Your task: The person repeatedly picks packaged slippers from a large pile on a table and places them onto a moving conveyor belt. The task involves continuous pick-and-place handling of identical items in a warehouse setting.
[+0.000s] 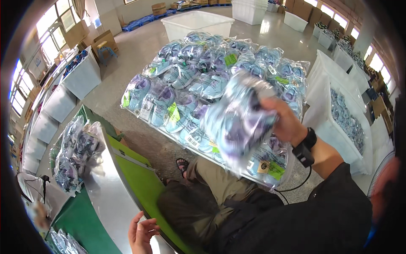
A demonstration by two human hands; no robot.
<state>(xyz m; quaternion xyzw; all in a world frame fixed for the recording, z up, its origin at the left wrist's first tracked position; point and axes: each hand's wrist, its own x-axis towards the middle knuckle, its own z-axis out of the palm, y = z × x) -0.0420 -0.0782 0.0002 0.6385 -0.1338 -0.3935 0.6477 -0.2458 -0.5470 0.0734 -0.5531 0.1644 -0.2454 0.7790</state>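
The right hand (284, 120) lifts a bagged shoe pair (241, 122) in a closed grip off the pile (198, 80) at twelve o'clock; the left hand (141, 233) rests empty, fingers spread, at the conveyor's (105, 190) edge.

We see a clear plastic bag of pale blue and purple shoes (239, 120), blurred, raised at the frame's centre right, tilted, gripped at its upper right edge by our right hand (284, 120).

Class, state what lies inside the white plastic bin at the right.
The white plastic bin holds clear bags of blue-purple shoes heaped along its length. Lower layers and the bin floor are covered.
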